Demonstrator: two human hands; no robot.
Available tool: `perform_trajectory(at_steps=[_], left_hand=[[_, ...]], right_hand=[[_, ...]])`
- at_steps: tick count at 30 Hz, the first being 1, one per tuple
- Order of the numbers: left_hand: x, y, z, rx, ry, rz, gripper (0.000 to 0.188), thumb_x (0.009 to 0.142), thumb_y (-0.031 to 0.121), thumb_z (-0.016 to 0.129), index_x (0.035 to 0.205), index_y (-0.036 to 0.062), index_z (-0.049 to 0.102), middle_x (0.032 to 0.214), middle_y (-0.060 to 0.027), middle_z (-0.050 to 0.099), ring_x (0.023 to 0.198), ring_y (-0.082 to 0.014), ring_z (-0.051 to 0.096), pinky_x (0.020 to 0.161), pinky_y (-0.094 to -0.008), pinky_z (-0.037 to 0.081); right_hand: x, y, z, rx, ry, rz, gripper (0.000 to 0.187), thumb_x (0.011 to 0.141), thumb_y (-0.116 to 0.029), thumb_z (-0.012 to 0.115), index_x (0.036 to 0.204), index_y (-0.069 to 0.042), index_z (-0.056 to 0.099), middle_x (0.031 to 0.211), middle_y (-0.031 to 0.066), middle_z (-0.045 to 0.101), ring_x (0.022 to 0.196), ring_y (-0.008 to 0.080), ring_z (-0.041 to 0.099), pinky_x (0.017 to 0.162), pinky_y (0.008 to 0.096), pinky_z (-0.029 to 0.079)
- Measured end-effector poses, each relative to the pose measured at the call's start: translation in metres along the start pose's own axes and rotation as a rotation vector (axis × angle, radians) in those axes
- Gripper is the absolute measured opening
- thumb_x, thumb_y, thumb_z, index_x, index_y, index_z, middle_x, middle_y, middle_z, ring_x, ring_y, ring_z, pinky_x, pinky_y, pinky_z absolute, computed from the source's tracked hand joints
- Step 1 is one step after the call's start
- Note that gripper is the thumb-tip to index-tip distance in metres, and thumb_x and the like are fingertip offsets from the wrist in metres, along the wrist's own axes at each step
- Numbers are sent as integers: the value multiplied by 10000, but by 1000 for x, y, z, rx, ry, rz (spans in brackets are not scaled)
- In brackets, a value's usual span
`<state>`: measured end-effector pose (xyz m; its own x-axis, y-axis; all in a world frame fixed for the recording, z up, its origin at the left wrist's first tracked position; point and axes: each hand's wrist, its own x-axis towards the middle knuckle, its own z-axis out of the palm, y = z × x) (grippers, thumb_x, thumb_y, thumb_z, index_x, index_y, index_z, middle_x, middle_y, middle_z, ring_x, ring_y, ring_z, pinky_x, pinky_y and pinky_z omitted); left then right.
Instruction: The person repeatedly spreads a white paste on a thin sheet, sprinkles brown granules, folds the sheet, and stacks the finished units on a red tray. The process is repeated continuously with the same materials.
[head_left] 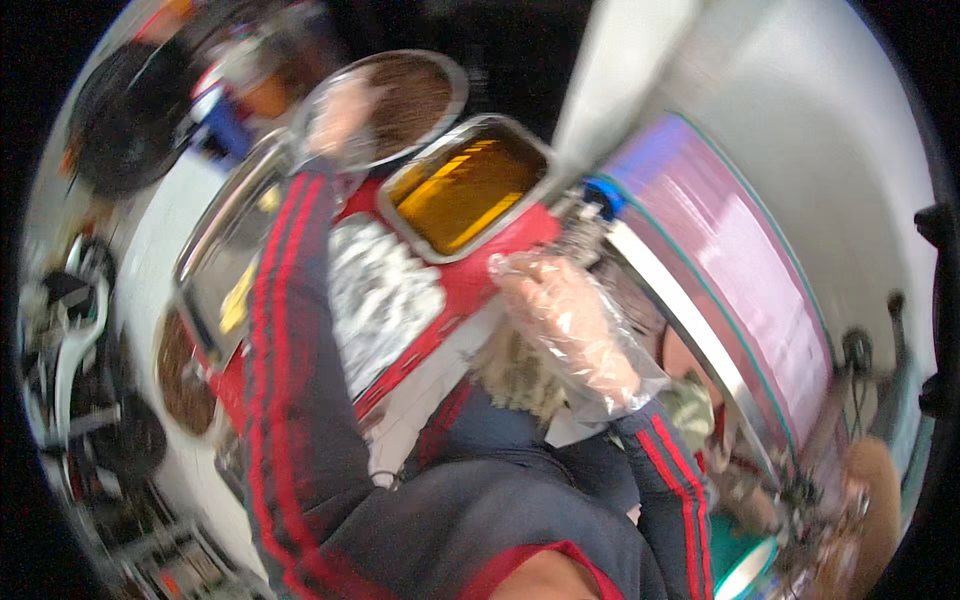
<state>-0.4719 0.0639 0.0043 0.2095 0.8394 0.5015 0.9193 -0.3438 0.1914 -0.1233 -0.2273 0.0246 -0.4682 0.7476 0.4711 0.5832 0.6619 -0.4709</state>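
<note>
My left hand [345, 112], in a clear plastic glove, reaches to the left rim of a round tray of brown crumbly stuff [412, 105]. Motion smears its fingers, so I cannot make out whether it grips anything. My right hand [575, 320], in a loose clear glove, hovers above my right thigh with its fingers stretched out and nothing visible in them. Between the hands, a rectangular metal pan of amber liquid [465, 190] sits on a red surface [530, 228]. Nearer to me lies a patch of white powder or flour [380, 290].
Left of my sleeve stands a metal tray [215, 285] with yellowish pieces. A round container of brown stuff [185, 375] is below it. A black pan [130, 115] stands far left. On the right is a glass-sided case with a pinkish panel [740, 250].
</note>
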Motion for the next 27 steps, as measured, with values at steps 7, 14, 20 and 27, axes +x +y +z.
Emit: perform_trajectory(at_steps=[7, 14, 20, 27], left_hand=[[-30, -93, 24, 153, -257, 50, 367, 1010, 240, 618, 1295, 12, 656, 1279, -249, 682, 1159, -400, 661, 978, -464, 517], [10, 98, -29, -372, -171, -61, 305, 1035, 207, 620, 1283, 38, 677, 1235, -126, 716, 1145, -231, 674, 943, -378, 541], [28, 376, 56, -990, -507, 106, 351, 1048, 266, 553, 1307, 57, 663, 1215, -120, 697, 1140, -230, 644, 964, -394, 517], [-66, 593, 173, -524, -232, 887, 320, 989, 290, 577, 1087, 23, 724, 1139, -231, 714, 1060, -403, 693, 937, -499, 545]], right_hand=[[-63, 53, -12, -22, 234, 73, 400, 780, -56, 744, 1168, -76, 649, 1117, 117, 679, 974, 335, 646, 810, 446, 545], [-92, 79, -24, -19, 325, 166, 365, 787, -61, 740, 1139, -86, 647, 1076, 118, 668, 971, 345, 637, 818, 467, 538], [-135, 72, -64, -10, 391, 388, 332, 824, -10, 742, 1144, -54, 664, 1159, 141, 674, 1075, 344, 656, 901, 432, 545], [-176, 68, -112, -127, 543, 652, 224, 893, -11, 726, 1107, -58, 675, 1094, 123, 693, 1001, 288, 683, 877, 391, 544]])
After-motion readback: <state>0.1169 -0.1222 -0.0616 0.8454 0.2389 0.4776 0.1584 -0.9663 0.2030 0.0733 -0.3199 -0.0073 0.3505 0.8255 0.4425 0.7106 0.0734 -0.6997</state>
